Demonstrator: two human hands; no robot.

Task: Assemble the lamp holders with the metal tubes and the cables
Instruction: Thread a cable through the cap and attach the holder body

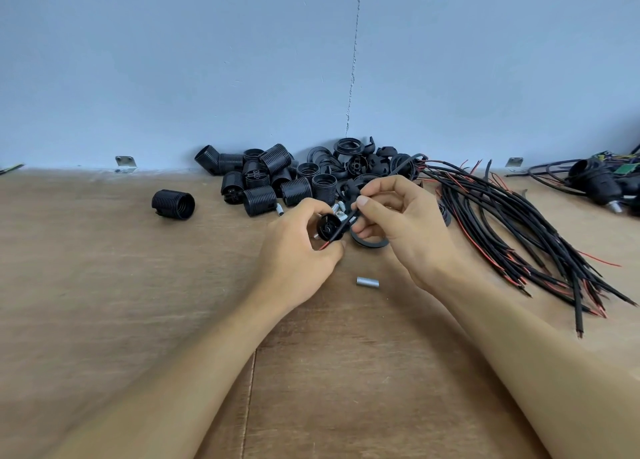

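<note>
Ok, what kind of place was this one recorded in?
Most likely a small assembly workbench for lamp parts: a plain wooden bench top against a blue wall, a heap of black lamp holders, and a bundle of black and red cables laid out as stock.

Your two bare forearms come in from the lower corners and converge toward the middle, the left forearm angled up to the right and the right forearm angled up to the left. Your left hand shows its back to you, fingers and thumb curled round a small black lamp holder cap. Your right hand sits just beside it and a little higher, palm turned left. Its thumb and forefinger pinch a black cable close to the cap, the remaining fingers curled loosely underneath. The fingertips of both hands nearly meet.
</note>
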